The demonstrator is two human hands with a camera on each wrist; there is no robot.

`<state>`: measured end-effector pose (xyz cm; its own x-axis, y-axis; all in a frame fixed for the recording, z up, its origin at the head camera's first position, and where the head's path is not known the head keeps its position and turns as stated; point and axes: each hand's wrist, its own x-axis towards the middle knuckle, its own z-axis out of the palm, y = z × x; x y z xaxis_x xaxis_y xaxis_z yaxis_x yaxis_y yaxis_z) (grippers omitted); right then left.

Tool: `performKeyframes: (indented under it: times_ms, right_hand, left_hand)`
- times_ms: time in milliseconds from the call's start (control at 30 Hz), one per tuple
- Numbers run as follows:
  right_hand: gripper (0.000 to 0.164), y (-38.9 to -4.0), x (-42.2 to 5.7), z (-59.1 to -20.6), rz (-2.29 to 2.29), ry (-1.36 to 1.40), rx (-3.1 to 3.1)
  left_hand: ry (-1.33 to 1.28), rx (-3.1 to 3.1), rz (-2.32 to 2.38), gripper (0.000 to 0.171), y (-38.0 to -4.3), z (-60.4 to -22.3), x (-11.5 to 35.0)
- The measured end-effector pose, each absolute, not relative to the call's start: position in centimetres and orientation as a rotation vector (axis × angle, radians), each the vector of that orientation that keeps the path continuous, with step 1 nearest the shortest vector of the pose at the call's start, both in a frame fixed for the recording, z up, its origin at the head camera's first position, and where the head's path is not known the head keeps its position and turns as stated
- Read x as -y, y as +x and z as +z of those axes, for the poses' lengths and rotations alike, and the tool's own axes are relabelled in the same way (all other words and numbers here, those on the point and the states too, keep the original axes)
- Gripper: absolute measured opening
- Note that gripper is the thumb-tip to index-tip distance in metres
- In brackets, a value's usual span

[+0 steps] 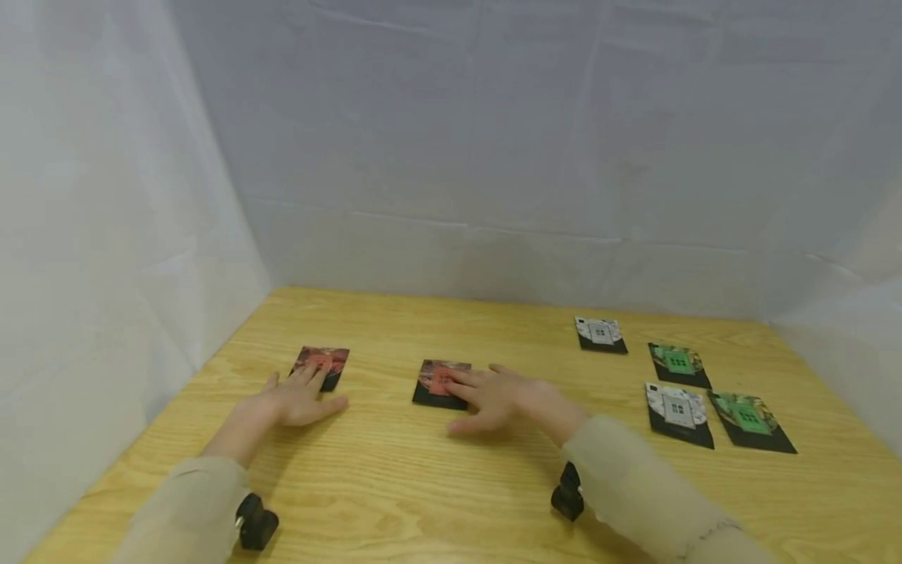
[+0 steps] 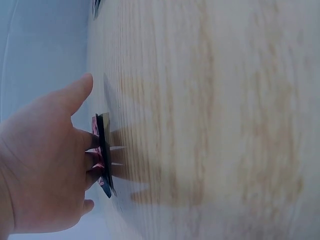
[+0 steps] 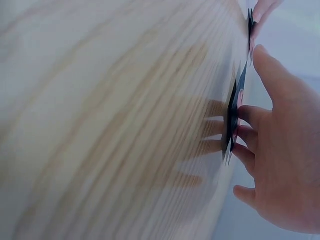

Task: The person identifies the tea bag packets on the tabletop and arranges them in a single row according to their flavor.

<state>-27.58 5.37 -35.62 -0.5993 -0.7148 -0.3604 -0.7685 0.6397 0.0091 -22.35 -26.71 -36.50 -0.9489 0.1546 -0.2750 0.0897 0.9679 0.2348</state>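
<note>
Two flat red-and-black packets lie apart on the wooden table. On the left packet [image 1: 339, 358], my left hand [image 1: 292, 399] rests its outstretched fingertips, thumb spread to the side. My right hand [image 1: 496, 399] touches the other red packet [image 1: 427, 384] with straight fingers, coming from its right side. In the left wrist view, the fingers of the left hand [image 2: 47, 160] meet the face of the red packet [image 2: 104, 150]. The right wrist view has the right hand [image 3: 287, 150] with fingertips against its packet [image 3: 231, 117]. Neither hand curls round anything.
At the right of the table [image 1: 395, 486] lie two white-and-black packets, one farther back [image 1: 600, 333] and one nearer [image 1: 679, 411]. Beside them are two green-and-black packets, a back one [image 1: 678, 362] and a front one [image 1: 752, 421]. White cloth [image 1: 451, 157] hangs around the table.
</note>
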Motion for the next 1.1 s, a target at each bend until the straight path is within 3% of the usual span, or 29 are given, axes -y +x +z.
performKeyframes:
  times_ms: [367,633,867,1100]
  right_hand:
    - [0.078,-27.9,-1.5,-35.7,0.238,-1.2,-2.53]
    - [0.079,-27.8,1.1,-35.7,0.289,-1.199,-2.53]
    - [0.08,-28.0,2.7,-35.8,0.32,-1.152,-2.543]
    - [0.08,-28.2,3.3,-35.9,0.327,-1.136,-2.567]
  left_hand:
    - [0.187,-2.816,0.336,0.09,-21.9,-35.9,26.2]
    - [0.186,-2.838,0.295,0.111,-23.2,-37.9,27.5]
    - [0.192,-2.834,0.308,0.097,-22.7,-37.1,26.6]
    - [0.194,-2.828,0.339,0.098,-22.5,-36.7,26.4]
